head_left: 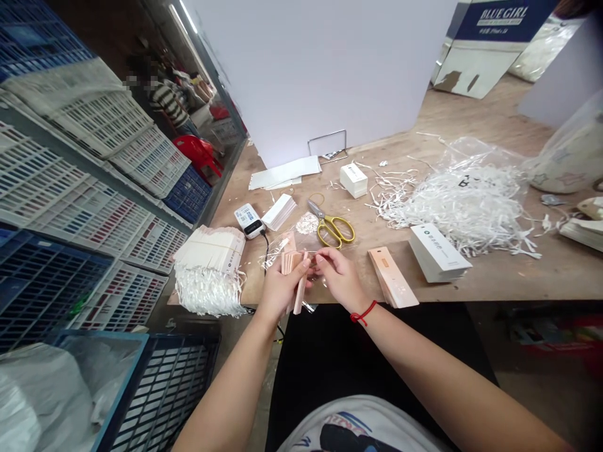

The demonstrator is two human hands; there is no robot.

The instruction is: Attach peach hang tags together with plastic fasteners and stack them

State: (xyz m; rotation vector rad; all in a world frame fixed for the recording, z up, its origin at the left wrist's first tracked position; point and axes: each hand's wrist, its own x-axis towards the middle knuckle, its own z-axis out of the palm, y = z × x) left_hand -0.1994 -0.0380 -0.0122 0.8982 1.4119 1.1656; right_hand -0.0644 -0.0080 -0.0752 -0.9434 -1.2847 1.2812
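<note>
My left hand (277,285) is closed around a small bundle of pale pink paper tags (293,267), held at the near edge of the wooden table (494,276). My right hand (340,276), with a red cord on its wrist, pinches the top of the same bundle with its fingertips. A clear plastic sleeve (277,246) lies just behind the tags. Yellow-handled scissors (332,226) rest a little beyond my hands. A stack of pink tags (392,277) lies to the right of my right hand.
A white tag stack (437,252), a heap of white strings (461,201), strung tags (210,267) at the left, a small white device (249,221), white cards (279,212), a small box (353,179). Plastic crates (94,207) line the left. A person sits far back left.
</note>
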